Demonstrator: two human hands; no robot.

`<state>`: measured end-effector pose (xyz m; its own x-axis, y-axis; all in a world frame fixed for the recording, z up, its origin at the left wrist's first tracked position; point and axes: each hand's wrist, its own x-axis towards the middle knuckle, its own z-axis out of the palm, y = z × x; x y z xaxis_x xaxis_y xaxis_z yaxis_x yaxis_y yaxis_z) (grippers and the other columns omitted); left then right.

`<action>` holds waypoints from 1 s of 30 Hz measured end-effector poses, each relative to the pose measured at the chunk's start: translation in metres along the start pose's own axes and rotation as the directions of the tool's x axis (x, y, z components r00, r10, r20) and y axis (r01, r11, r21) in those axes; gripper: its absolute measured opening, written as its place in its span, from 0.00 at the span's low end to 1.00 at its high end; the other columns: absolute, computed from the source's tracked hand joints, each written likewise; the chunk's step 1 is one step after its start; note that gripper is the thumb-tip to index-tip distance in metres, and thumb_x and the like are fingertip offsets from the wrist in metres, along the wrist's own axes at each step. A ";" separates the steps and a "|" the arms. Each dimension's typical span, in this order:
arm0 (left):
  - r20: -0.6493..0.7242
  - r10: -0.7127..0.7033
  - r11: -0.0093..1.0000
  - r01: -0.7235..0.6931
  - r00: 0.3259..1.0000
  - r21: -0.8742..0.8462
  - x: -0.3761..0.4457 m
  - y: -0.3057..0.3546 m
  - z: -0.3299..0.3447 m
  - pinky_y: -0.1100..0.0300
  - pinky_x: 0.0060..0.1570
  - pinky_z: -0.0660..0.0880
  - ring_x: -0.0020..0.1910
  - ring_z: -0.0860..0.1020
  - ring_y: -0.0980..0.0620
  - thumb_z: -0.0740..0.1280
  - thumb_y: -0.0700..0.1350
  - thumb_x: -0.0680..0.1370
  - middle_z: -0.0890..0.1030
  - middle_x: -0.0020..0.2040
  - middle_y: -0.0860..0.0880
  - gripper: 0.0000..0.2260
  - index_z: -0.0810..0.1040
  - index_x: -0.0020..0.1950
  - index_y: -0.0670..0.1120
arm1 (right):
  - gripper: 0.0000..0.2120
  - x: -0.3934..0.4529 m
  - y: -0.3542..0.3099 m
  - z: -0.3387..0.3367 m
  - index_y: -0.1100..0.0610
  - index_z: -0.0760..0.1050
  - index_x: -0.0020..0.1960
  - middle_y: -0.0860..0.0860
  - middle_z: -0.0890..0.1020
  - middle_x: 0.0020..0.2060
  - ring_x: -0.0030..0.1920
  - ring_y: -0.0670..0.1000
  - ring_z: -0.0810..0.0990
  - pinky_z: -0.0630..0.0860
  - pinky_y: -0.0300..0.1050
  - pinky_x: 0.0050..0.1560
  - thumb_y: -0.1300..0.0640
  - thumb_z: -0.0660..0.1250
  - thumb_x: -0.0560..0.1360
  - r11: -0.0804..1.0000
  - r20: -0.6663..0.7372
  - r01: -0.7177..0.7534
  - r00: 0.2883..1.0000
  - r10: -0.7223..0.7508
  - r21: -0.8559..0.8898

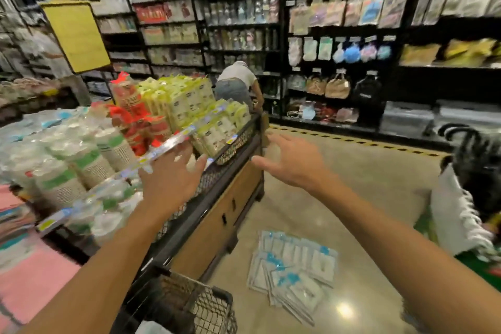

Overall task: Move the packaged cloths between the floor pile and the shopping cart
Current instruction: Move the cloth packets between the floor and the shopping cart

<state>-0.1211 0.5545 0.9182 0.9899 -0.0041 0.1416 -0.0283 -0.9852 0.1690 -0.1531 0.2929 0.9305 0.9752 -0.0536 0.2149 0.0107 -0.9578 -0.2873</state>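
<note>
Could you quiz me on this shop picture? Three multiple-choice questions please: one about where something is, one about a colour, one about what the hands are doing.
1. Where does the pile of packaged cloths lie?
A. on the floor beside the display table
B. inside the shopping cart
C. on a wall shelf

2. What colour are the pile's labels?
A. red
B. blue
C. yellow

3. What are the left hand and right hand doing?
A. both gripping packets
B. one holding a bag
C. both open, holding nothing

Answers:
1 A, the packets rest on the shiny floor next to the display table.
2 B, blue patches show on the white packets.
3 C, the fingers of both hands are spread in the air.
</note>
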 end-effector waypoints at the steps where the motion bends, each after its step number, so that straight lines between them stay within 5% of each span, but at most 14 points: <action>1: 0.007 0.020 1.000 -0.020 1.000 0.007 0.002 0.014 0.004 0.29 0.72 0.55 0.75 0.66 0.40 0.43 0.72 0.79 0.67 0.78 0.49 0.32 0.67 0.76 0.61 | 0.45 -0.004 0.016 -0.004 0.45 0.68 0.78 0.49 0.72 0.76 0.74 0.56 0.72 0.70 0.62 0.72 0.19 0.52 0.70 1.000 -0.014 -0.025 1.000 0.025 -0.009; 4: 0.033 0.072 0.997 -0.073 0.997 0.015 0.006 0.055 0.017 0.28 0.70 0.57 0.73 0.68 0.39 0.38 0.75 0.76 0.71 0.76 0.46 0.37 0.72 0.71 0.59 | 0.40 -0.014 0.064 -0.012 0.48 0.68 0.77 0.50 0.73 0.75 0.74 0.57 0.72 0.69 0.62 0.73 0.24 0.58 0.75 0.996 -0.034 -0.090 0.995 0.089 -0.013; 13: 0.071 0.092 0.992 -0.085 0.993 -0.090 0.011 0.173 0.077 0.27 0.70 0.59 0.74 0.69 0.38 0.32 0.77 0.73 0.70 0.76 0.46 0.44 0.65 0.78 0.58 | 0.38 -0.024 0.205 -0.026 0.48 0.68 0.78 0.51 0.73 0.75 0.75 0.56 0.70 0.66 0.64 0.75 0.27 0.59 0.76 0.988 -0.064 -0.145 0.987 0.149 0.056; 19: 0.143 0.058 0.995 -0.044 0.988 -0.094 0.009 0.231 0.113 0.29 0.74 0.49 0.79 0.60 0.41 0.38 0.73 0.78 0.62 0.81 0.47 0.36 0.58 0.82 0.58 | 0.38 -0.023 0.282 -0.023 0.48 0.66 0.79 0.52 0.70 0.77 0.77 0.56 0.68 0.62 0.66 0.77 0.26 0.57 0.77 0.979 -0.016 -0.197 0.980 0.198 0.048; 30: 0.148 0.195 0.974 -0.209 0.970 0.083 0.082 0.288 0.171 0.31 0.76 0.44 0.82 0.54 0.45 0.39 0.69 0.81 0.55 0.83 0.46 0.33 0.52 0.83 0.56 | 0.38 0.012 0.369 0.010 0.49 0.62 0.81 0.53 0.66 0.80 0.79 0.57 0.65 0.59 0.63 0.79 0.29 0.59 0.78 0.947 -0.002 -0.320 0.947 0.320 0.010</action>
<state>-0.0241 0.2407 0.8122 0.9748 -0.2215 0.0254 -0.2225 -0.9734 0.0541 -0.1355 -0.0587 0.8179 0.9269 -0.3580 0.1130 -0.2999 -0.8872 -0.3506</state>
